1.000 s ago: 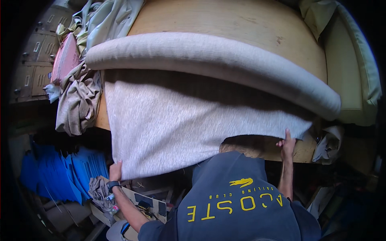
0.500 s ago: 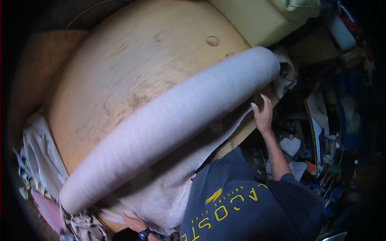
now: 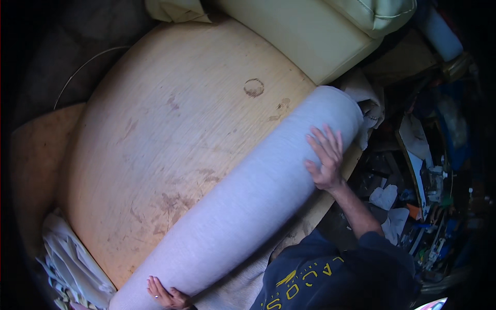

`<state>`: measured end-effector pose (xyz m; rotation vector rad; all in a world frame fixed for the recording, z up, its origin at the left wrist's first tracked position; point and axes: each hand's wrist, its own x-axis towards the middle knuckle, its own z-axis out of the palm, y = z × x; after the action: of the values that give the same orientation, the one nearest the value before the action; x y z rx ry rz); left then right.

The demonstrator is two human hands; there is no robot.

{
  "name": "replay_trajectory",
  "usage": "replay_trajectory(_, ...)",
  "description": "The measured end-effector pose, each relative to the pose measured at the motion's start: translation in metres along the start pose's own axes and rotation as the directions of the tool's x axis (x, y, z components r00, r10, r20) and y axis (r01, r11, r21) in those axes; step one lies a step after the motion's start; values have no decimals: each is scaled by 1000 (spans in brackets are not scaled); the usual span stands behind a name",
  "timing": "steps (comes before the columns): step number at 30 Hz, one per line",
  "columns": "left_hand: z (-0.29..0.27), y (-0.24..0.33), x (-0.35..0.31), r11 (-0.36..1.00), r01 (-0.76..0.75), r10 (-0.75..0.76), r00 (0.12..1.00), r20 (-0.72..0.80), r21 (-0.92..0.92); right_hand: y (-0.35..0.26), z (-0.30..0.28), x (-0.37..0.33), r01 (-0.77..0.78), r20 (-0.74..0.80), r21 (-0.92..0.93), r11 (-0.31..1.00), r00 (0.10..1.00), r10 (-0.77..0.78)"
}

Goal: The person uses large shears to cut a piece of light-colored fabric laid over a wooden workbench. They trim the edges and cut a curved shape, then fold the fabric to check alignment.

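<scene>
A thick roll of pale fabric (image 3: 235,206) lies slantwise over a wooden table (image 3: 170,113). Near its lower left end rests my left hand (image 3: 164,295), fingers stretched over the roll's surface. My right hand (image 3: 326,160) presses flat against the roll toward its upper right end, with the fingers spread. Neither hand wraps around anything. A loose sheet of the fabric (image 3: 240,281) shows beneath the roll, close to my body, partly hidden by my dark shirt.
At the far side a cream upholstered piece (image 3: 299,39) borders the table. Crumpled light cloth (image 3: 75,253) hangs by the left edge. Bunched fabric (image 3: 368,101) sits behind the roll's right end. Mixed clutter and scraps (image 3: 385,196) lie at the right.
Both hands have come up onto the roll; before, the right hovered beside it and the left was at the loose sheet. The roll now sits nearer my body, covering more of the sheet.
</scene>
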<state>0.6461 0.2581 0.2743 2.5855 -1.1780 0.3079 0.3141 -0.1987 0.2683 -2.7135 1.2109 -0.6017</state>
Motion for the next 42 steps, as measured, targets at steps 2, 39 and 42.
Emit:
replay_trajectory(2, 4, -19, 37, 994, -18, 22, 999, 36, -109, -12, -7, 42, 14, 3, -27, 1000, 1000, -14)
replay_trajectory(39, 210, 120, 268, 992, -118, 117, 993, 11, 55, -96, 202, 390, 514, -159, 66, 855, 851, -500)
replay_trajectory(42, 236, 63, 168, 969, 217, -224, 973, 50, 118, -93, 239, 405, 552, -291, -36, 833, 792, -537)
